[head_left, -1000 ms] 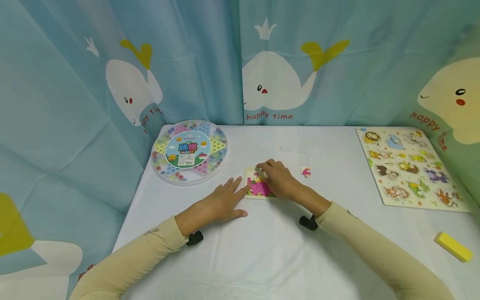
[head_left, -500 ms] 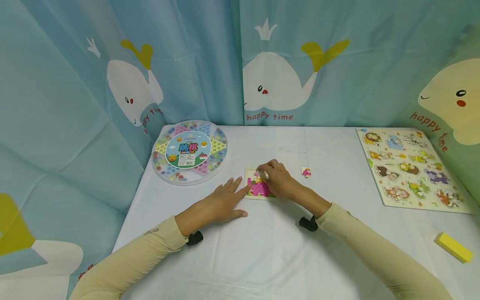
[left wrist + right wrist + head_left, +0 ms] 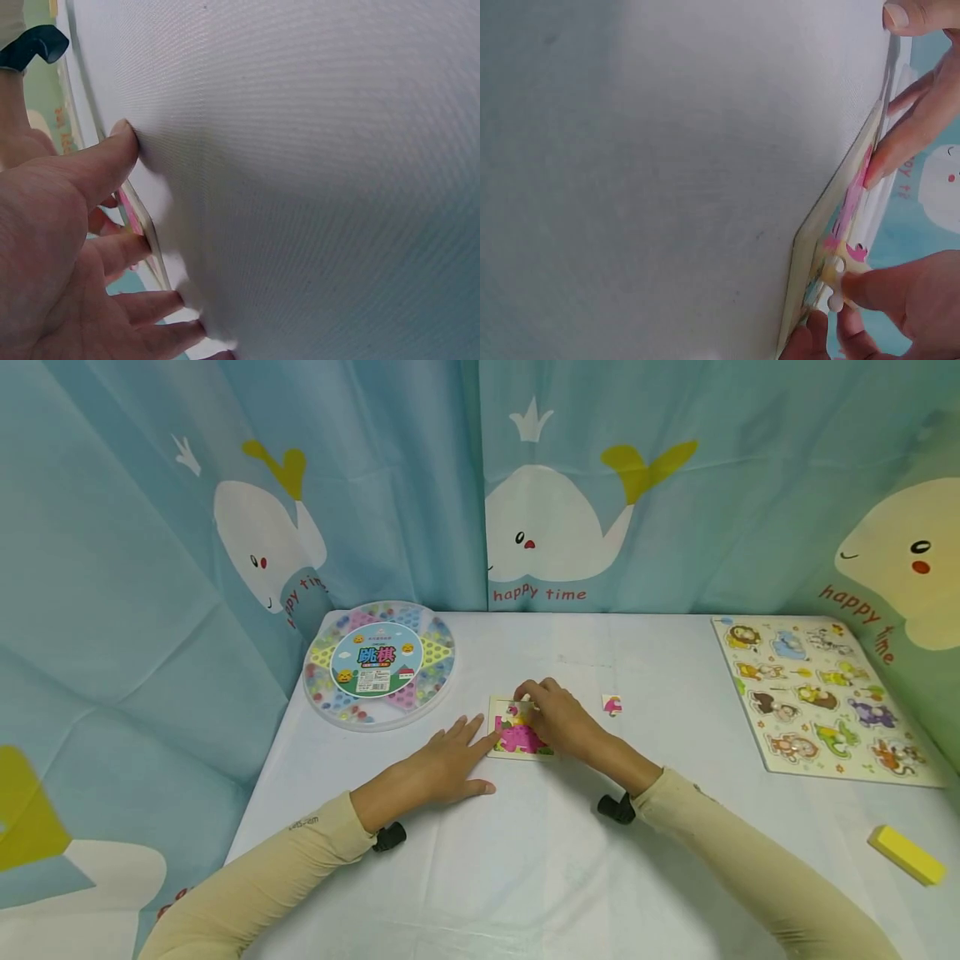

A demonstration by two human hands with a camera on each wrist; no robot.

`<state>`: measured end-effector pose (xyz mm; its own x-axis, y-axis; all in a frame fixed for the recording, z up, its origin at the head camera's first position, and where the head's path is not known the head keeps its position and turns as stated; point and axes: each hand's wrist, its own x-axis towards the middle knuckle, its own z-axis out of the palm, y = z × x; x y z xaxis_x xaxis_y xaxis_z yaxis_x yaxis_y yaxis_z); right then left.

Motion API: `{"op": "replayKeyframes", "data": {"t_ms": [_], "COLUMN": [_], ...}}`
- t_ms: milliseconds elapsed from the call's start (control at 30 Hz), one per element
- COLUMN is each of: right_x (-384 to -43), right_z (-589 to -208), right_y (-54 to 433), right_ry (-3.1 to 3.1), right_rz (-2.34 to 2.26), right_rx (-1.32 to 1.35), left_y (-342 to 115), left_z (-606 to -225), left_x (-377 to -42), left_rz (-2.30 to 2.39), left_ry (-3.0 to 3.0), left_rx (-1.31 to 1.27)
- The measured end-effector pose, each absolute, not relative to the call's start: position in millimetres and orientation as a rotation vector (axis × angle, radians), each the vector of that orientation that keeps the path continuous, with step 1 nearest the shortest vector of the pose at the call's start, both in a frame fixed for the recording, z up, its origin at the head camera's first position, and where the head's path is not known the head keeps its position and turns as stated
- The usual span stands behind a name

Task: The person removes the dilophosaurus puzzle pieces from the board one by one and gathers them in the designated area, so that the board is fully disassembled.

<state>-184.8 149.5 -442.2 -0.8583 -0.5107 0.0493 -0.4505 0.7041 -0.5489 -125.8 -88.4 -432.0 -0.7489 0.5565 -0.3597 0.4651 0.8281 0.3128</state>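
A small square jigsaw puzzle board point(image 3: 492, 706) with a pink picture and pale rim lies on the white table. My right hand point(image 3: 558, 718) is over its right side, thumb and fingertips pinching a yellow-and-white puzzle piece point(image 3: 851, 262) at the board, as the right wrist view shows. From above, the fingers hide much of that piece. My left hand point(image 3: 446, 764) lies palm down with fingers spread, its index fingertip resting on the board's left side. To the right of the right hand lies a loose puzzle piece point(image 3: 612, 703) with a pink pattern.
A round Chinese checkers set point(image 3: 378, 664) with coloured marbles sits at the back left. On the right are an animal peg puzzle point(image 3: 825, 693) and a yellow block point(image 3: 907, 854). A blue whale-print curtain point(image 3: 420, 485) hangs behind the table.
The piece in my right hand has tipped from a raised, edge-on tilt down flatter to the board, the fingers shifting slightly. My left hand has stayed in place.
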Motion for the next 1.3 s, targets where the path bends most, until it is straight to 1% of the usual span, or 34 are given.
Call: {"op": "replayKeyframes", "data": {"t_ms": [600,867,1133,1300], "right_x": [-187.3,-188.6,-188.9,-189.2], "right_z": [-437.3,-438.8,-439.2,-439.9], "right_y": [151.4,151.2,152.0,152.9], "right_ry": [2.797,2.804,2.807,2.809], "right_rz": [-0.912,-0.914,-0.916,-0.915], "right_rx": [-0.770,-0.768,-0.779,-0.786], "left_y": [-87.1,-80.6,-70.9,-64.7], "left_z": [-430.5,-427.4,-430.2,-430.4], "left_x": [-126.2,-130.7,-133.3,-131.8], "left_rz": [0.260,0.181,0.173,0.048], "left_ry": [2.569,2.591,2.622,2.666], "left_rx": [0.741,0.913,0.926,0.966]}}
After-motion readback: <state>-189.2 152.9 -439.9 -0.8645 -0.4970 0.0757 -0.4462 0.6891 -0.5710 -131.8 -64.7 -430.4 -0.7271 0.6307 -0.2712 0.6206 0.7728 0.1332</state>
